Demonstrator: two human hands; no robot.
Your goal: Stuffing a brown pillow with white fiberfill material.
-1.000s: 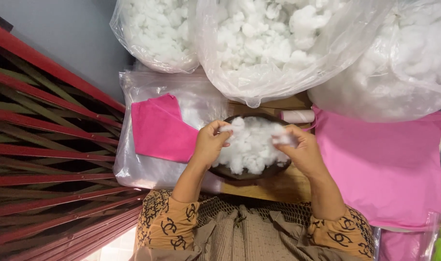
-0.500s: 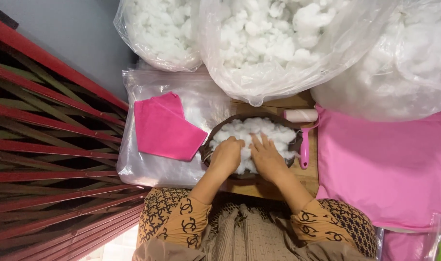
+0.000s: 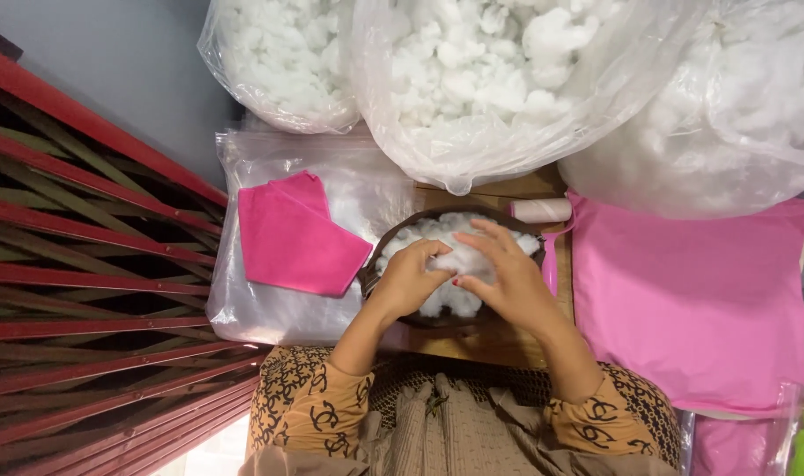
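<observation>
A wooden desk point(image 3: 507, 339) is seen from above, with most of its top covered. At its middle a dark round bowl point(image 3: 384, 256) is heaped with white stuffing point(image 3: 437, 304). The left hand point(image 3: 411, 280) is laid on the stuffing with its fingers curled around a tuft, so its grip is closed on the stuffing. The right hand point(image 3: 507, 278) is held just beside it over the bowl, its fingers spread wide and nothing clearly gripped.

Left of the bowl a clear plastic bag point(image 3: 270, 304) is spread flat, and a folded pink cloth point(image 3: 296, 238) is laid on it. Right of the bowl a large pink fabric sheet point(image 3: 692, 300) is spread over the desk. A white roll point(image 3: 541, 210) is set just beyond the bowl. Along the far edge 3 big clear sacks point(image 3: 472, 79) of white filling are stacked against a grey wall point(image 3: 129, 62). At the left a red folding gate point(image 3: 85, 282) is seen.
</observation>
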